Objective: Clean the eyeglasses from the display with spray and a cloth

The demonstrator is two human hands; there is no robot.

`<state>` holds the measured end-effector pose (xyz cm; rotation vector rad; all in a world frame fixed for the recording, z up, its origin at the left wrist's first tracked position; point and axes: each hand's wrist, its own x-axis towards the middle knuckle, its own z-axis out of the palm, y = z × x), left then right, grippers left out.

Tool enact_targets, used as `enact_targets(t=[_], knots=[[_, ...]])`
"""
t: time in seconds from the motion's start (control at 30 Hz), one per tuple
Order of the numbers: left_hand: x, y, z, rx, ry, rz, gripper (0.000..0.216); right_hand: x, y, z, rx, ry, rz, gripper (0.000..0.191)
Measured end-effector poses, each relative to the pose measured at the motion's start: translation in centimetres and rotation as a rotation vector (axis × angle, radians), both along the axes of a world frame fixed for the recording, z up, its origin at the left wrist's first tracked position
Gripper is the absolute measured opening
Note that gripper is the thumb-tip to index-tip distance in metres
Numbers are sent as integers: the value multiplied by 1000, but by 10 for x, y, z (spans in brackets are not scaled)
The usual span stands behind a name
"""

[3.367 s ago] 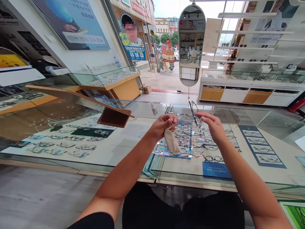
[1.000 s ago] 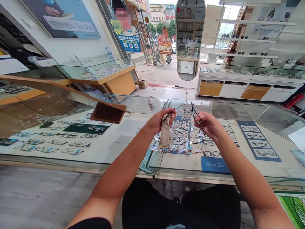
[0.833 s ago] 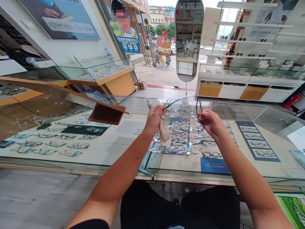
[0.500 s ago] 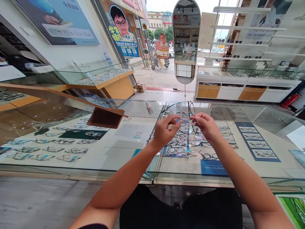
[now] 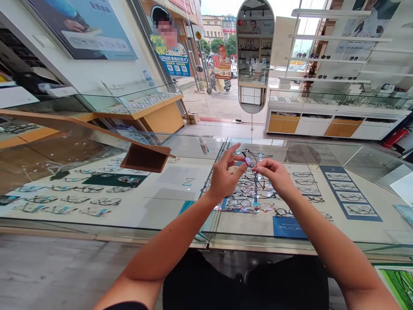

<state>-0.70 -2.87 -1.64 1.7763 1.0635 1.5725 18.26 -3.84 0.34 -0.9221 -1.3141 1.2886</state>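
Note:
A pair of dark-framed eyeglasses (image 5: 250, 159) is held up above the glass counter, its lens catching a purple-blue glint. My left hand (image 5: 226, 175) pinches the frame's left side between thumb and a finger, with the index finger raised. From the other side, my right hand (image 5: 276, 173) grips the frame with its thumb and fingertips. Below both hands, rows of eyeglasses (image 5: 242, 203) lie in the display case and partly blend with the held pair, so its temples are hard to make out.
A small white bottle (image 5: 204, 145) stands on the glass top. A brown tray-like object (image 5: 146, 158) juts over the counter at left. A blue card (image 5: 289, 227) and a blue display strip (image 5: 351, 193) lie at right. Beyond the counter stands an oval mirror (image 5: 255, 56).
The eyeglasses have turned from edge-on and moved lower and left, between my hands. My left hand has closed on the frame, its index finger lifting. The view has shifted slightly.

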Motion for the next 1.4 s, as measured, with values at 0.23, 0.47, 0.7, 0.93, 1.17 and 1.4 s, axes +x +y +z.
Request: enact_targets(t=[0.23,0.47,0.7,0.93,1.17,1.4], knots=[[3,2,5,-79,-108,-92,62,-4,-1,-6,-2,20,68,37],[4,-3,6,0,-105,-117,52,-6,-2,-8,-36,30,62,35],[8,-1,3,72,-141,35,44,-8,-1,-11,-57,91,19,33],[3,6,6,52,-211,94,43,7,9,-4,-78,236,-134,33],[-3,13,8,-85,-300,100,42,16,17,-4,-48,306,-231,37],[-21,35,11,-134,-328,117,24,37,22,7,-4,396,-208,36]])
